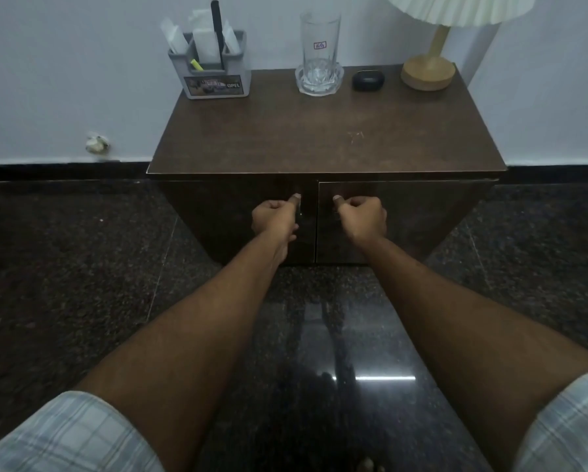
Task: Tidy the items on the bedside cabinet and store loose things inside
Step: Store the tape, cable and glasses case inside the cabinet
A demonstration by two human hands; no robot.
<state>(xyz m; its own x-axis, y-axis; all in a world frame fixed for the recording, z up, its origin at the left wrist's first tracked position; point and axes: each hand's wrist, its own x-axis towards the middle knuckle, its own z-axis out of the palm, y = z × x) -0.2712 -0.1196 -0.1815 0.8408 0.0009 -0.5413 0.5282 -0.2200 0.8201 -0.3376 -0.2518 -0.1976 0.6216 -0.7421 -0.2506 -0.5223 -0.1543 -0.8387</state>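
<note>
Dark shiny floor (64,267) meets a pale wall, and a brown bedside cabinet (320,137) stands against it. At the back of its top sit a lamp (428,73), a grey desk tidy (214,73) full of papers and a pen, a tall glass (320,39) in a clear dish (301,78), and a small black earbud case (368,80). The left hand (275,216) curls tight at the left door (217,216) handle. The right hand (362,216) curls tight at the right door (422,216).
</note>
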